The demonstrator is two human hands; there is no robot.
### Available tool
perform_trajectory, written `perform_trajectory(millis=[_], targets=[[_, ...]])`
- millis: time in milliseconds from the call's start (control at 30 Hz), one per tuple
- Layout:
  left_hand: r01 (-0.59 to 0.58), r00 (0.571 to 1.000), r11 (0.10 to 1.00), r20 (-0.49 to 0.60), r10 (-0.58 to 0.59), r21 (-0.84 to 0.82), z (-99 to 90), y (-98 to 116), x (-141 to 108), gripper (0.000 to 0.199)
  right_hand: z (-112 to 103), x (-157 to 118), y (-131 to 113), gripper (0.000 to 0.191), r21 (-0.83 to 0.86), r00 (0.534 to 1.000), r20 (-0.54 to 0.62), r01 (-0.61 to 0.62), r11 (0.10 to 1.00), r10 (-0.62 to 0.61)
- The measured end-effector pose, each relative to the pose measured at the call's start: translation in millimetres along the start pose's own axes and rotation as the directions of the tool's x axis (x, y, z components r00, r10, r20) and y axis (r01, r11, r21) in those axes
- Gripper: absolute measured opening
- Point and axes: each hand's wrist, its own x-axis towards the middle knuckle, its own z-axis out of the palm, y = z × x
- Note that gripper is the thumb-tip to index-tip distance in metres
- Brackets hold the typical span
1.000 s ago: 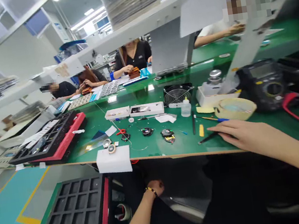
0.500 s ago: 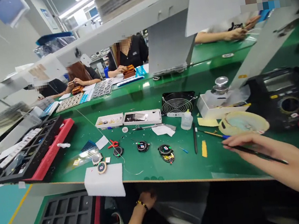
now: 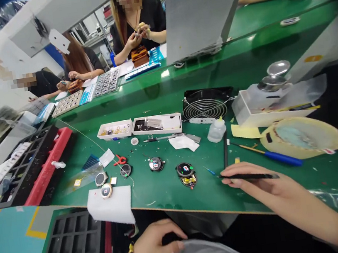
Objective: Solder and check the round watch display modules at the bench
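Observation:
My right hand (image 3: 258, 183) is closed around black tweezers (image 3: 257, 176), held low over the right part of the green bench. Left of their tip lies a small blue strip (image 3: 209, 171). Further left is an opened round watch body (image 3: 187, 175), its yellow and metal innards showing. Another watch module (image 3: 156, 164) and a dark round watch case (image 3: 126, 171) lie beyond. A gold-rimmed watch (image 3: 106, 190) rests on white foam (image 3: 111, 206) at the front edge. Below the bench edge, near my lap, my left hand (image 3: 157, 243) is loosely curved, thumb and forefinger apart, nothing visible in it.
A blue-handled tool (image 3: 283, 158) lies by a yellowish bowl (image 3: 268, 139). Behind are a dropper bottle (image 3: 216, 130), a fan (image 3: 207, 106) and white parts boxes (image 3: 156, 125). A black compartment tray (image 3: 69, 249) stands low at left. Co-workers sit across the bench.
My right hand has moved left and down with the tweezers, from beside the bowl to near the blue strip. My left hand has come up into fuller view. The head view has shifted.

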Motion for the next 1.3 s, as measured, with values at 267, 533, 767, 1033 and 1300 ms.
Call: perform_trajectory(millis=[267, 533, 767, 1033, 1300], targets=[[-0.399, 0.857, 0.906, -0.294, 0.422, 0.139, -16.2, 81.8, 31.6, 0.017, -4.4, -5.8, 9.5, 0.025, -0.242, 0.998, -0.029, 0.041, 0.969, -0.049], [-0.261, 0.753, 0.837, -0.442, 0.488, 0.480, -5.2, 73.0, 84.2, 0.008, 0.9, -14.2, 11.4, 0.027, -0.350, 0.997, -0.053, 0.025, 0.936, -0.047], [-0.236, 0.745, 0.818, -0.443, 0.499, 0.525, -3.9, 68.8, 85.8, 0.015, 2.2, -11.3, 8.5, 0.033, -0.394, 0.998, -0.039, 0.028, 0.919, -0.047], [-0.344, 0.748, 0.796, -0.367, 0.553, 0.498, -7.5, 71.2, 85.2, 0.011, 17.3, -18.8, -5.6, 0.024, -0.307, 0.990, -0.142, -0.044, 0.951, 0.000], [-0.351, 0.767, 0.780, -0.319, 0.557, 0.519, -6.7, 69.3, 84.4, 0.013, 49.0, -21.5, -7.7, 0.011, -0.200, 0.978, -0.053, 0.189, 0.961, -0.204]])
